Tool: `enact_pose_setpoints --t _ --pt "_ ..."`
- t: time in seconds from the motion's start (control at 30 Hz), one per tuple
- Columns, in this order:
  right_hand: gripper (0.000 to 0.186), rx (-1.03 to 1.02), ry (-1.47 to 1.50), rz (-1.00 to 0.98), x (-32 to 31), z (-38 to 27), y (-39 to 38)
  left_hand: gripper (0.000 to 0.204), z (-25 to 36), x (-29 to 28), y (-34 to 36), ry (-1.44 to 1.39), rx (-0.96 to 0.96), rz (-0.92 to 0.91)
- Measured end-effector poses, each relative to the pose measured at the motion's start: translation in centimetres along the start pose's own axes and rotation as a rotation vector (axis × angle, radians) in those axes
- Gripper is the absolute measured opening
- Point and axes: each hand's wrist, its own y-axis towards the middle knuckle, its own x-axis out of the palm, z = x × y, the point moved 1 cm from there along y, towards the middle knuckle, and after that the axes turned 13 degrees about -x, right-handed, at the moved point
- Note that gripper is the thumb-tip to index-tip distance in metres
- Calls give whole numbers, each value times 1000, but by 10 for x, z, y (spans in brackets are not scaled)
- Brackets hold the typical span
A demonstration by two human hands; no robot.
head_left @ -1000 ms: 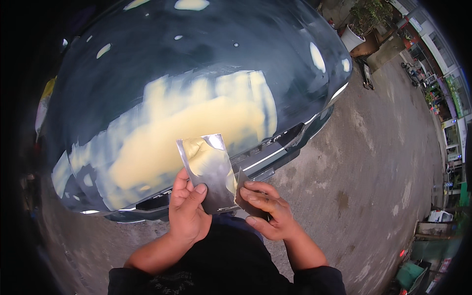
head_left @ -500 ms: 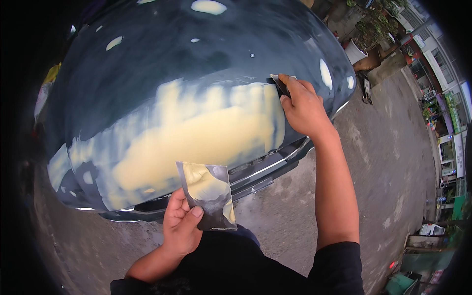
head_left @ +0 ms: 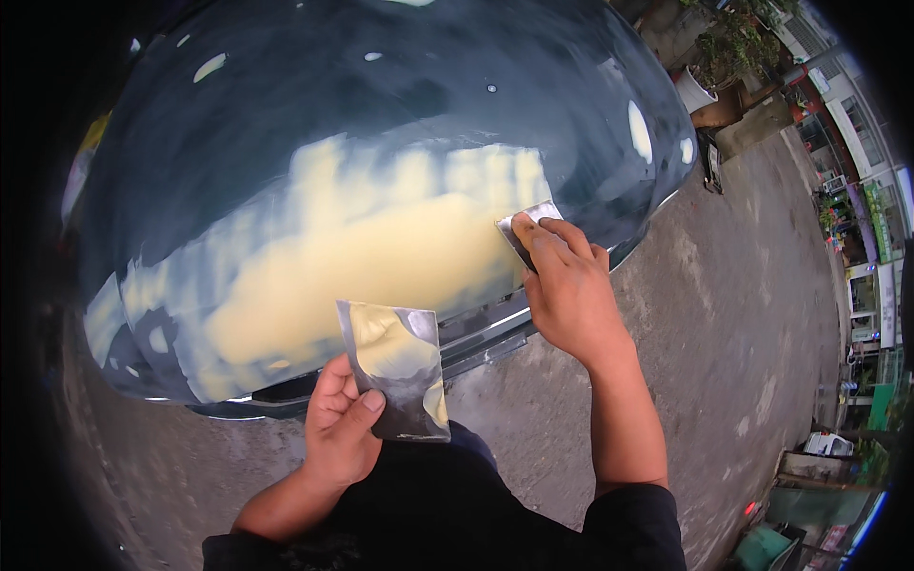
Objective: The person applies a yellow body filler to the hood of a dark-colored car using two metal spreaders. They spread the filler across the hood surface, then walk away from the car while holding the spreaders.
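Note:
A dark car body panel [head_left: 381,105] curves across the view, with a broad patch of pale yellow body filler [head_left: 352,262] smeared over its near part. My right hand [head_left: 576,295] is closed around a flat, thin putty spreader [head_left: 543,210], whose edge lies at the right end of the filler patch. Fingertips press on the spreader's upper face. Nearer to me, my left hand [head_left: 343,419] pinches a square grey mixing plate [head_left: 409,407] by its left lower side, thumb on top. Yellow filler [head_left: 383,344] is spread on that plate.
A dark grille with a bright trim strip [head_left: 500,326] runs along the panel's near edge. Grey concrete ground [head_left: 705,333] extends to the right. Further off stand a potted plant [head_left: 695,93], a small white vehicle [head_left: 828,443] and buildings [head_left: 862,124].
My right hand has drawn the spreader toward me and slightly left, from the patch's upper right edge down over its right end. The left hand still holds the plate; the view has shifted slightly.

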Motion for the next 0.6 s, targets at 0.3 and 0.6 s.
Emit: enact_pose_setpoints --t 0.3,0.6 --pt "56 8 -36 101 47 -4 -57 50 -2 0 4 81 -40 77" --pt "50 16 -64 146 83 1 -100 51 -4 4 4 116 -50 78"
